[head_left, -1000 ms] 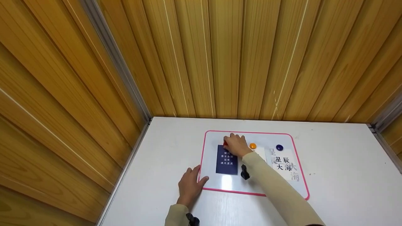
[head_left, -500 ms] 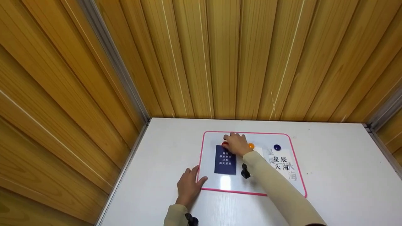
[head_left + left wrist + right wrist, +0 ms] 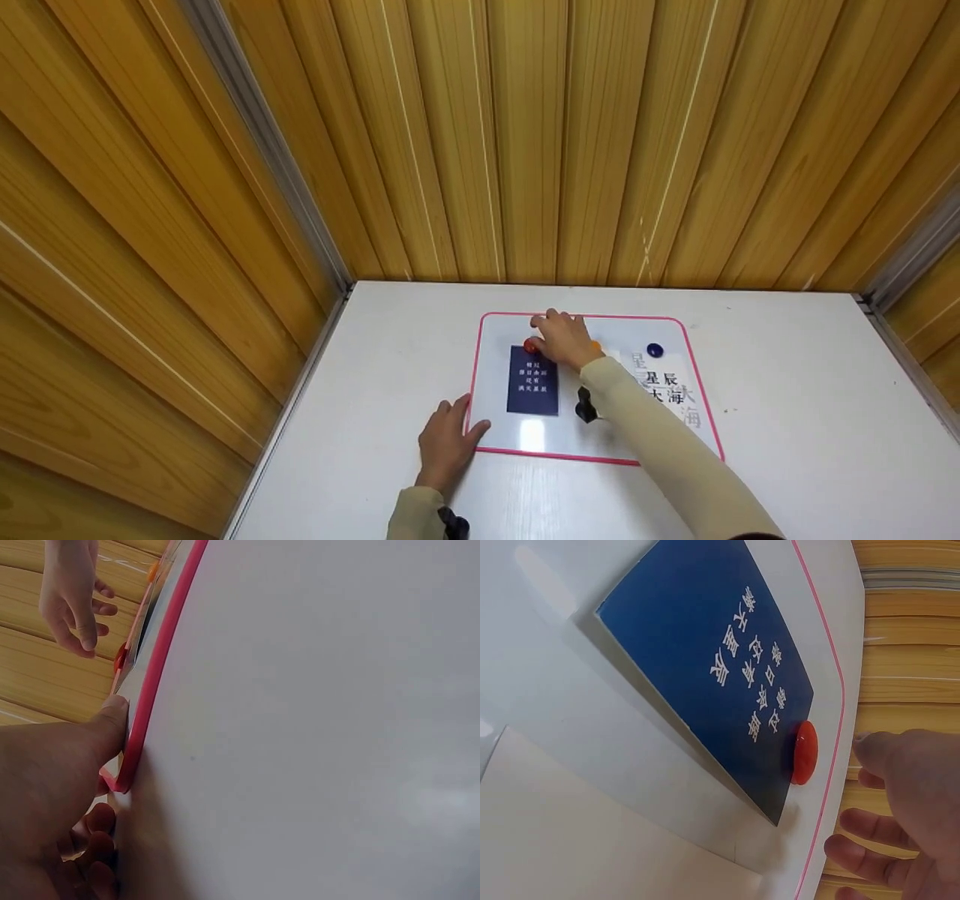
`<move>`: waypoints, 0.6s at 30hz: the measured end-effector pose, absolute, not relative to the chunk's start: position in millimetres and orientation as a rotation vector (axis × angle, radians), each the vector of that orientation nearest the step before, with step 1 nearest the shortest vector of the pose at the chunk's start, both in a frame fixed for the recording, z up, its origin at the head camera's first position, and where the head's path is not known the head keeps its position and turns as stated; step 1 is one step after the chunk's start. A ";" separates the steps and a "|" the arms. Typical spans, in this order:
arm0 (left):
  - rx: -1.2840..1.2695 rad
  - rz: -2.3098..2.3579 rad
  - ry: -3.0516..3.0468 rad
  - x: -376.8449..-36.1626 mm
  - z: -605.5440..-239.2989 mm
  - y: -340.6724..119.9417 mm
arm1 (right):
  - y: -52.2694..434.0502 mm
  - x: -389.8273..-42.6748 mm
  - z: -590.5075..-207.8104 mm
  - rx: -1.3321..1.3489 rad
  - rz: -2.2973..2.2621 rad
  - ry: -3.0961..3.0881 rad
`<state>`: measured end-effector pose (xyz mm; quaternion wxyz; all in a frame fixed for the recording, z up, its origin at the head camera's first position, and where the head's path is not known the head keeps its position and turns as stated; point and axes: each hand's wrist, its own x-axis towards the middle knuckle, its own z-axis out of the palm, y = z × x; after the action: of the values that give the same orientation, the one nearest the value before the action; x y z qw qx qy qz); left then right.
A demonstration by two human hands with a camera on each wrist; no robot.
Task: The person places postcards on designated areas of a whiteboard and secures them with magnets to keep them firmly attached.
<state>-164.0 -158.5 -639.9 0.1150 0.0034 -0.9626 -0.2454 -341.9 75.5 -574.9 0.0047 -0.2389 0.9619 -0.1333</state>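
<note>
A pink-framed whiteboard (image 3: 472, 390) lies on a white table (image 3: 810, 420). On it a dark blue card (image 3: 532, 379) with white characters is pinned at its top edge by a red magnet (image 3: 529, 346). My right hand (image 3: 556, 337) hovers just right of that magnet with fingers loosely spread. The right wrist view shows the red magnet (image 3: 805, 752) on the blue card (image 3: 705, 652) and my right hand (image 3: 870, 787) apart from it, holding nothing. My left hand (image 3: 448, 441) rests on the table, its thumb pressing the board's lower-left frame (image 3: 161, 652).
An orange magnet (image 3: 597, 346), a dark blue magnet (image 3: 655, 350) and a white sheet with black characters (image 3: 664, 390) sit on the board's right half. Wooden plank walls (image 3: 480, 150) enclose the table at the back and on both sides.
My right hand has come off the red magnet, which now shows fully at the card's top edge. The left hand has kept its place on the board's corner.
</note>
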 end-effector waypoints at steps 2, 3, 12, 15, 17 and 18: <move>0.005 -0.714 -2.822 -164.3 -639.4 -159.2 | 75.0 -342.0 -573.4 -0.751 -0.416 3.023; 0.004 -0.713 -2.822 -164.6 -638.9 -159.6 | 74.6 -342.0 -572.7 -0.754 -0.417 3.028; 0.014 -0.722 -2.856 -170.0 -638.0 -156.2 | 80.6 -343.4 -569.3 -0.727 -0.411 3.014; 0.009 -0.740 -2.864 -173.8 -637.2 -156.2 | 81.4 -345.3 -566.7 -0.694 -0.405 3.021; 0.010 -0.753 -2.867 -175.9 -637.5 -156.4 | 81.5 -346.3 -565.4 -0.686 -0.401 3.024; 0.011 -0.759 -2.865 -176.8 -638.0 -156.5 | 81.7 -346.6 -565.1 -0.688 -0.402 3.026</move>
<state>-176.8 -156.5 -638.0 0.0887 0.0037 -0.9629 -0.2550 -346.6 81.7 -565.1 0.0062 -0.2200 0.9670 -0.1286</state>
